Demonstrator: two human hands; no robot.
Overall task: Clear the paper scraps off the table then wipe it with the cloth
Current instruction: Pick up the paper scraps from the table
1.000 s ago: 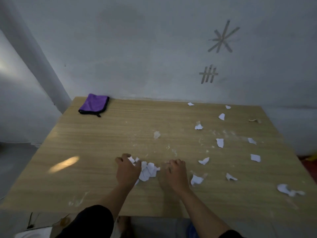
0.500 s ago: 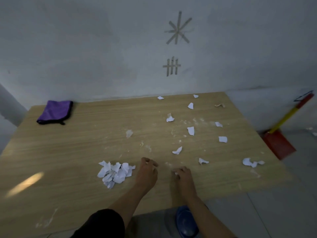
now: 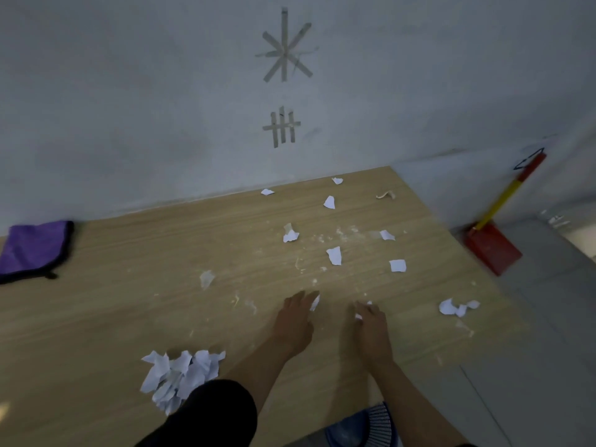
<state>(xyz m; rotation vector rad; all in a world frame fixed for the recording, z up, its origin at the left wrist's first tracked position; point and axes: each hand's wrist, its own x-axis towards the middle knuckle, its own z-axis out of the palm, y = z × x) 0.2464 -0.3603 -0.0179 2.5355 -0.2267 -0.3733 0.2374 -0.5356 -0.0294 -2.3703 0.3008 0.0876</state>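
Paper scrap [image 3: 314, 302] was touched by the left hand [image 3: 295, 321], fingers held straight and together, small scrap [image 3: 358, 316] half hidden under the right hand [image 3: 371, 324], its grip could not be told, scrap pile [image 3: 182, 375] seen left of the left wrist, purple cloth [image 3: 34, 248] laid far left, on the table [image 3: 129, 317].

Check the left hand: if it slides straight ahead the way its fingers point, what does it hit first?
The small paper scrap at the fingertips of the left hand; past that, probably the larger scrap, though the line is close.
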